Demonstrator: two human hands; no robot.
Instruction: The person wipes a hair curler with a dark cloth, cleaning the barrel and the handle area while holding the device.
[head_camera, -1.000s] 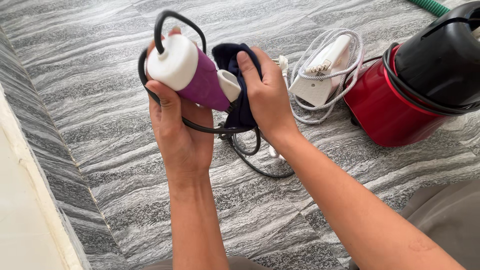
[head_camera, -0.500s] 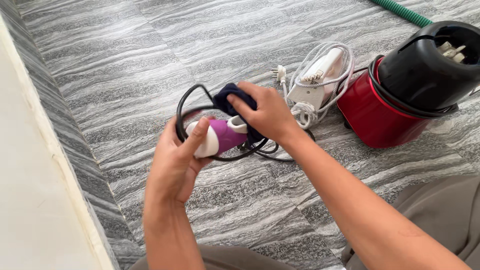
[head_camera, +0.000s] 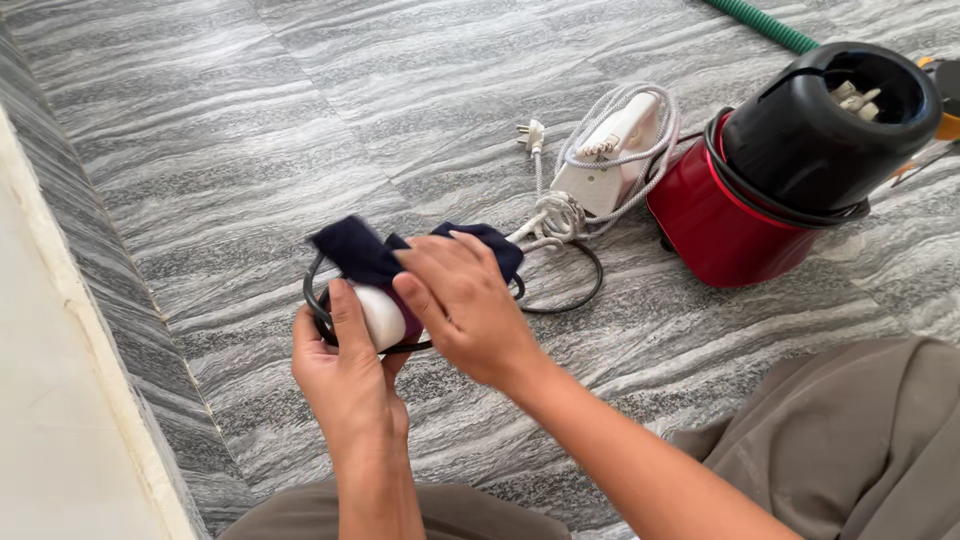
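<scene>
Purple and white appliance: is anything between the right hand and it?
Yes. The dark blue cloth lies over the appliance, under the right hand. The left hand grips the white end directly; a black cord loops around it.

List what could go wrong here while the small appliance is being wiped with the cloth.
1. The left hand grips only the white end of the appliance; pressure from the cloth under the right hand might knock it onto the stone floor.
2. Its black cord loops loosely around the hands and may snag.
</scene>
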